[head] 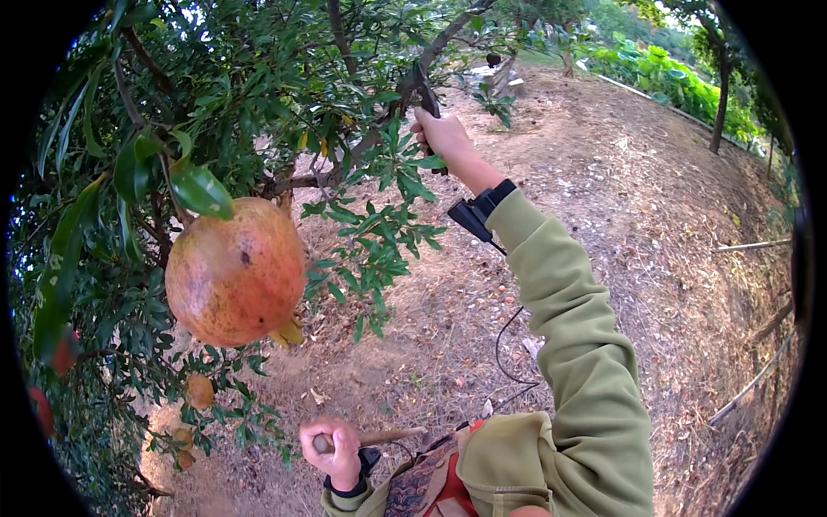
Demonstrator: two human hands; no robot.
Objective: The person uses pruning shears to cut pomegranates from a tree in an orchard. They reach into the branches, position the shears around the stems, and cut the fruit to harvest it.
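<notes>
My right hand (pixel 442 137) stretches far out and grips what look like dark-handled pruning shears (pixel 428 98). Their upper end meets a brown branch (pixel 408 84) of a pomegranate tree; leaves partly cover that spot, so whether the blades close around the wood cannot be told. Low in the view, close to my body, my left hand (pixel 333 449) is wrapped around a wooden stick (pixel 394 435). One blunt end of it pokes out of the fist, and the rest runs right towards my jacket. A large reddish-yellow pomegranate (pixel 236 274) hangs near the camera at left.
Smaller pomegranates (pixel 199 391) hang lower in the foliage (pixel 252 110). A black cable (pixel 499 349) trails from the band (pixel 481 210) on my right wrist. Dry, littered soil (pixel 581 161) slopes away, with thin poles (pixel 753 245) at right and green plants (pixel 672 81) behind.
</notes>
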